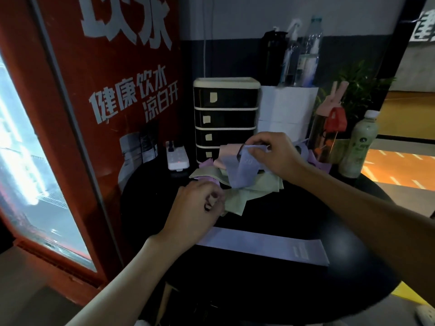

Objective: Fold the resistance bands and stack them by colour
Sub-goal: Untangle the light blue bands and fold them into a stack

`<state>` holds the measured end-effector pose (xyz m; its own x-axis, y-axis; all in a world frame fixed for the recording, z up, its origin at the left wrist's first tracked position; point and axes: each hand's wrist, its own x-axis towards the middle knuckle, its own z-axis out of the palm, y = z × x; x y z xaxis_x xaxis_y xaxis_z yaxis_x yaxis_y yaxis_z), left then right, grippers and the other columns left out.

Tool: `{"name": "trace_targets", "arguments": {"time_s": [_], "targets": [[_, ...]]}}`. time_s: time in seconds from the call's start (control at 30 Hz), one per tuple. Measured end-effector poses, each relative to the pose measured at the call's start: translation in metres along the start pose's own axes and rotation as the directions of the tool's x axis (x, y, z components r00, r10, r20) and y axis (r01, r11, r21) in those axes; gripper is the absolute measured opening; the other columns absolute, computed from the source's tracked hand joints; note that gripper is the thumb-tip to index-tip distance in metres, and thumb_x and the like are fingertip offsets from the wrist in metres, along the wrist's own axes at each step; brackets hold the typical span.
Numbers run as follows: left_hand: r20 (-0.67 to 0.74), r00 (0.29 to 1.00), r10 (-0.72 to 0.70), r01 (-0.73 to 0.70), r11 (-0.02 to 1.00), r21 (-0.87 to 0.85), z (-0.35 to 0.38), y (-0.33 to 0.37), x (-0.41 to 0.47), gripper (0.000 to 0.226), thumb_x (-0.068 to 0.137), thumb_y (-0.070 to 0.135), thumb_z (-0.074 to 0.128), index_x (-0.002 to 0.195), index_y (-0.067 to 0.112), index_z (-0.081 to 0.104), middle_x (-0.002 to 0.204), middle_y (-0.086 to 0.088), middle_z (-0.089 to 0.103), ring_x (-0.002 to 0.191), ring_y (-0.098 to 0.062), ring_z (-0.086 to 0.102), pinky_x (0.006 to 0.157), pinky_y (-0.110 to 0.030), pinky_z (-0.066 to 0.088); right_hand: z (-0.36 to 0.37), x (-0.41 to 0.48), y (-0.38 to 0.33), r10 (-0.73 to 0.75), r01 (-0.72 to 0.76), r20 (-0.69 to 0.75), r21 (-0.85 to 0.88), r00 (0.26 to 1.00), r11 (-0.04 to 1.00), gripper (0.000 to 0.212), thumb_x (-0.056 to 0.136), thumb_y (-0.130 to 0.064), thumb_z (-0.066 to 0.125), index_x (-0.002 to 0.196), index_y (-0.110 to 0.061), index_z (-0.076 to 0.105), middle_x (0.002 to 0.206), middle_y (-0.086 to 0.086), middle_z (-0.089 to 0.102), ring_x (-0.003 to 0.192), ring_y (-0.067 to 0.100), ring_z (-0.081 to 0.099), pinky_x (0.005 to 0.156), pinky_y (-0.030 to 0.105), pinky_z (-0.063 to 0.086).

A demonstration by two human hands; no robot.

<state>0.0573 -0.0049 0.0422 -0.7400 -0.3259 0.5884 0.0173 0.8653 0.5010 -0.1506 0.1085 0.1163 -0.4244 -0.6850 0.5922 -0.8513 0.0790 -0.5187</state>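
At mid-table, just in front of the drawer unit, a lavender band is hanging from the right hand. Thumb and forefinger are pinching its upper end, with the other fingers curled in beside them. The band's long axis is running from the hand down and toward the person, slightly leftward. Its lower end is resting on the heap of bands.

- Heap: loose, unfolded bands in green, pink and peach are overlapping at odd angles. One green band is sticking out toward the near left.
- The left hand is sitting at that near-left edge of the heap, knuckles up and fingers curled tight against the green band. Cannot tell whether it is actually pinching anything.
- A flat lavender band is lying nearer the person, well apart from the heap. Its long axis is running left to right, with the right end dipping a little nearer. There is small print at the right end, and the left end is passing under the left wrist.

Edges and room: the round black table is showing a bare strip between the heap and the flat band. More bare top is lying right of the flat band, out to the curved rim.

- At the back, the drawer unit and a white box are standing side by side, crowding the heap.
- A power strip is lying at back left.
- A pale green bottle is standing at back right.
- A red cooler is standing close along the table's left side.
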Motion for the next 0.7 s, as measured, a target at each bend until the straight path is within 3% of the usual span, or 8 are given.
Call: {"name": "trace_targets", "arguments": {"time_s": [0.1,0.17,0.3,0.37,0.57,0.63,0.7], "targets": [[-0.034,0.999,-0.001,-0.004,0.991,-0.135,-0.016,0.025,0.033,0.005,0.091,0.017,0.066,0.093,0.013,0.067,0.094,0.002,0.062,0.085,-0.015,0.057,0.078,-0.033,0.048,-0.011,-0.01,-0.016,0.002,-0.002,-0.014,0.012,1.0,1.0,0.016,0.089,-0.004,0.065,0.103,-0.008,0.074,0.093,-0.006,0.068,0.086,-0.003,0.058,0.07,0.0,0.037],[-0.05,0.999,0.008,-0.016,0.986,-0.167,-0.021,0.039,0.053,0.006,0.092,0.016,0.066,0.097,0.016,0.065,0.095,0.003,0.062,0.083,-0.013,0.057,0.076,-0.028,0.048,-0.018,-0.016,-0.025,0.006,-0.005,-0.037,0.03,0.999,1.0,0.019,0.089,-0.005,0.067,0.107,-0.008,0.072,0.096,-0.004,0.068,0.086,-0.002,0.058,0.072,0.003,0.038],[-0.057,0.998,0.019,-0.031,0.977,-0.211,-0.021,0.055,0.079,0.005,0.093,0.019,0.067,0.097,0.017,0.069,0.095,0.002,0.066,0.084,-0.013,0.062,0.076,-0.029,0.052,-0.033,-0.028,-0.041,0.014,-0.005,-0.06,0.139,0.998,0.99,0.028,0.088,-0.007,0.068,0.115,-0.012,0.061,0.087,0.001,0.071,0.078,0.014,0.065,0.072,0.039,0.051],[-0.059,0.998,0.038,-0.051,0.97,-0.239,-0.019,0.063,0.084,0.004,0.093,0.017,0.067,0.09,0.019,0.07,0.089,0.004,0.068,0.08,-0.014,0.064,0.073,-0.03,0.053,-0.041,-0.035,-0.048,0.019,-0.006,-0.065,0.183,0.998,0.983,0.029,0.088,-0.007,0.067,0.114,-0.012,0.055,0.085,0.006,0.072,0.079,0.027,0.066,0.074,0.047,0.052],[-0.062,0.997,0.054,-0.072,0.939,-0.336,-0.018,0.083,0.085,0.013,0.094,0.007,0.064,0.083,0.012,0.069,0.07,0.007,0.063,0.058,-0.001,0.053,0.057,-0.017,0.045,-0.055,-0.048,-0.063,0.067,-0.045,-0.078,0.251,0.995,0.967,0.035,0.088,-0.006,0.068,0.111,-0.015,0.043,0.084,0.017,0.07,0.07,0.033,0.061,0.067,0.046,0.051],[-0.095,0.995,0.033,-0.067,0.922,-0.381,-0.02,0.088,0.085,0.012,0.095,0.006,0.062,0.084,0.008,0.068,0.07,0.004,0.061,0.058,0.0,0.052,0.057,-0.019,0.047,-0.057,-0.05,-0.064,0.11,-0.087,-0.072,0.267,0.991,0.96,0.041,0.087,-0.006,0.069,0.117,-0.014,0.043,0.083,0.027,0.066,0.062,0.029,0.054,0.06,0.043,0.047],[-0.113,0.994,0.011,-0.057,0.913,-0.404,-0.022,0.091,0.086,0.012,0.096,0.007,0.062,0.085,0.01,0.066,0.073,0.004,0.061,0.061,-0.001,0.055,0.06,-0.02,0.051,-0.057,-0.052,-0.066,0.167,-0.138,-0.076,0.295,0.983,0.945,0.044,0.087,-0.005,0.07,0.121,-0.013,0.044,0.084,0.032,0.065,0.066,0.035,0.059,0.063,0.045,0.051]]}}
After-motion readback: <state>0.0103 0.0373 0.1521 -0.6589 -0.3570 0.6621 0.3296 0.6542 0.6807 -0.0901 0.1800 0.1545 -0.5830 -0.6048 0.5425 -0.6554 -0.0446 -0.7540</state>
